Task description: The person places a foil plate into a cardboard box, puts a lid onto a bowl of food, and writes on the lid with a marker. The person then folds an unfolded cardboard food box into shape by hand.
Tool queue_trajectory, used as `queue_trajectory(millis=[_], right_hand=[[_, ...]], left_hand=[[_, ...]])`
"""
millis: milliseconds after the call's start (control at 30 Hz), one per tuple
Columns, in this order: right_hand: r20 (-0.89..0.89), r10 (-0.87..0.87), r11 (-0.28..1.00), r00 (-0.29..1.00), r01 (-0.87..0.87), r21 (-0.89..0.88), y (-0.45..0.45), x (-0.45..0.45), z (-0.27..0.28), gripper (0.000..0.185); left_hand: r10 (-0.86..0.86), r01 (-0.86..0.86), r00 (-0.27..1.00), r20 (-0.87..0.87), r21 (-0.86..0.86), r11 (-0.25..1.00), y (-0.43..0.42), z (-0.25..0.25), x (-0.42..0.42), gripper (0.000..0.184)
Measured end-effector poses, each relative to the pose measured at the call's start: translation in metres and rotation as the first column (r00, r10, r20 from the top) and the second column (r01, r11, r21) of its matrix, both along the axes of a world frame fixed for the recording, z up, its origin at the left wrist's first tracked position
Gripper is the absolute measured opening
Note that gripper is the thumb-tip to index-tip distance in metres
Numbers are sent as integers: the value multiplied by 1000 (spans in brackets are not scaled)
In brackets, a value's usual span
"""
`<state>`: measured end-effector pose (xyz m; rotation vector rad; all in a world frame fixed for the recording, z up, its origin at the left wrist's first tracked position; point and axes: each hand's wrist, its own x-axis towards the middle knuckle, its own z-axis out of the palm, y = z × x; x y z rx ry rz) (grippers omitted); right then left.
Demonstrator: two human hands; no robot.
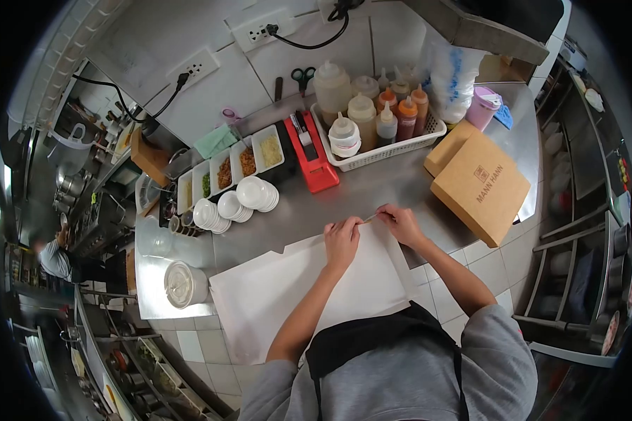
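A large white sheet (288, 295), apparently a flat unfolded cardboard box, lies over the near edge of the steel counter in front of me. At its far edge, my left hand (343, 240) is closed with the fingertips on the rim. My right hand (400, 224) pinches the same edge a little to the right. A thin brownish strip of the edge shows between the two hands. The fingers hide the exact spots where they grip.
Behind my hands are a red tape dispenser (309, 158) and a white basket (393, 151) of sauce bottles. Brown boxes (481, 186) stand right. To the left are stacked white cups (256, 193), food trays (225, 172) and a lidded tub (185, 284). Another person (57, 256) stands far left.
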<state>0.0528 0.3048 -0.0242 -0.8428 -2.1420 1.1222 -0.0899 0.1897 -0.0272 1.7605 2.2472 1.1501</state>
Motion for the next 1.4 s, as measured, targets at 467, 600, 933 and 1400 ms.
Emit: queue_trajectory(millis=[467, 600, 933, 1400], right_hand=[[197, 240, 837, 951, -305, 455, 1, 13, 12, 16], [350, 237, 736, 906, -402, 545, -5, 10, 24, 14], [70, 86, 893, 994, -108, 436, 1, 2, 22, 11], [404, 443, 790, 800, -561, 246, -53, 97, 44, 29]], left_hand=[[-199, 207, 977, 79, -103, 973, -5, 8, -8, 20], [-246, 250, 968, 44, -127, 960, -5, 6, -5, 21], [-176, 180, 982, 66, -60, 982, -3, 18, -13, 17], [-419, 406, 906, 49, -376, 833, -89, 26, 73, 26]])
